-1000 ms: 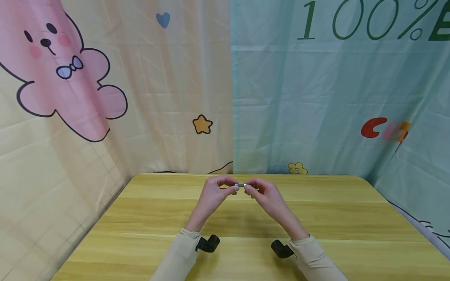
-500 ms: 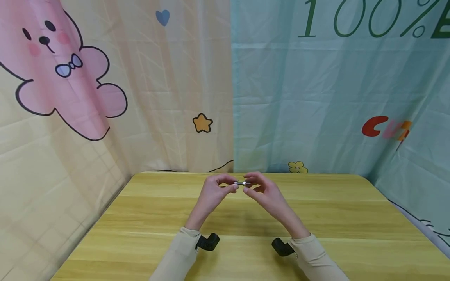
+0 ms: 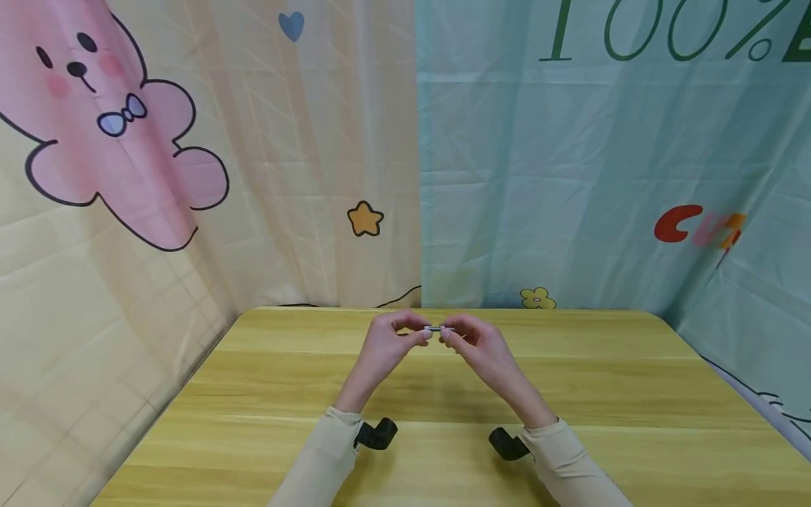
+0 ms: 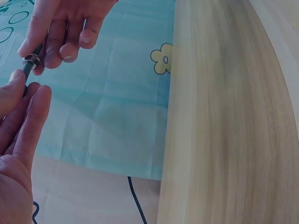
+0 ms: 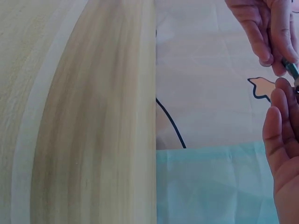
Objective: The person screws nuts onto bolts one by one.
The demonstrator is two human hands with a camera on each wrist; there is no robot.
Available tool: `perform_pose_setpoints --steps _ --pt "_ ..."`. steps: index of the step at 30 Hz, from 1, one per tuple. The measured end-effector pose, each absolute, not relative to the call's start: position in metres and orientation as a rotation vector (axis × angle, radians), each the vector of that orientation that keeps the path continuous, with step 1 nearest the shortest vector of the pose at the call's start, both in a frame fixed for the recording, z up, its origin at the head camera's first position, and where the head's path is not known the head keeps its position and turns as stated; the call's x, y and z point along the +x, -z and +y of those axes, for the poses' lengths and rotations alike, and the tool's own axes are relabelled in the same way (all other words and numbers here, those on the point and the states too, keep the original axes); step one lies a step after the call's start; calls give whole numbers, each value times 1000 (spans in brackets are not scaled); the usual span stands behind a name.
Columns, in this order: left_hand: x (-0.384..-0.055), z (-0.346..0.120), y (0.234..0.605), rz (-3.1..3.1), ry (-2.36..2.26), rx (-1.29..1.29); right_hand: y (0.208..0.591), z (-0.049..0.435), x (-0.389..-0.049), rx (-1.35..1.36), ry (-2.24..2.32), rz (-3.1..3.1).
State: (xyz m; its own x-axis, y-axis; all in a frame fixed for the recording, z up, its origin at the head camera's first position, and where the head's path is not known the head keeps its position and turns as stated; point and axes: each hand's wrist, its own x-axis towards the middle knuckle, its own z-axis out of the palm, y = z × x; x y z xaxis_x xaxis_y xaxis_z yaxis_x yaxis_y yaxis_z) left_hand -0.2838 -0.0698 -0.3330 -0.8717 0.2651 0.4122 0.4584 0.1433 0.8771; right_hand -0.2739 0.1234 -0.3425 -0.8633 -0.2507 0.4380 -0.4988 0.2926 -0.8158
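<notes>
1. Bolt (image 3: 434,329): held in the air over the desk (image 3: 266,394), seen just inside the far edge, about midway between the far left and far right corners. The shaft is held roughly level and parallel to that edge.
2. Nut (image 4: 32,59): seated around the shaft, with bare thread exposed beside it in the left wrist view.
3. Left hand (image 3: 388,346): one end of the bolt is pinched between thumb and index finger, separated only by the bolt's thickness. Whether a bolt head is covered by the fingertips cannot be told.
4. Right hand (image 3: 483,350): the nut is pinched between thumb and index finger. The remaining fingers are loosely bent and spread, with nothing held in them.
5. Reason for hold (judged): the bolt is probably steadied from one end so that the nut can be controlled separately. By the fingertip pinch, fine control is likely afforded and the thread is left visible.
6. Containers: none is shown. The bolt is supported by the fingers alone; the nut's bore is occupied by the shaft.
7. Surroundings: printed curtains (image 3: 545,176) are hung behind the desk's far edge.
</notes>
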Motion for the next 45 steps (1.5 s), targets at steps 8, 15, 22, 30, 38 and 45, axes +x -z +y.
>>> perform_pose_setpoints --steps 8,15,22,30,38,45 --pt "-283 -70 333 -2253 1810 -738 367 129 -294 641 -1588 -2356" --pt "-285 -70 333 -2247 1819 -728 366 130 -297 780 -1539 -2292" --pt "-287 -70 334 -2230 1847 -735 351 126 -285 790 -1510 -2285" --pt "-285 -70 333 -2246 1841 -733 339 123 -271 718 -1505 -2336" --pt "-284 -70 332 -2254 1850 -739 360 129 -292 627 -1585 -2374" --pt "-284 -70 331 -2256 1823 -726 338 127 -273 767 -1599 -2322"
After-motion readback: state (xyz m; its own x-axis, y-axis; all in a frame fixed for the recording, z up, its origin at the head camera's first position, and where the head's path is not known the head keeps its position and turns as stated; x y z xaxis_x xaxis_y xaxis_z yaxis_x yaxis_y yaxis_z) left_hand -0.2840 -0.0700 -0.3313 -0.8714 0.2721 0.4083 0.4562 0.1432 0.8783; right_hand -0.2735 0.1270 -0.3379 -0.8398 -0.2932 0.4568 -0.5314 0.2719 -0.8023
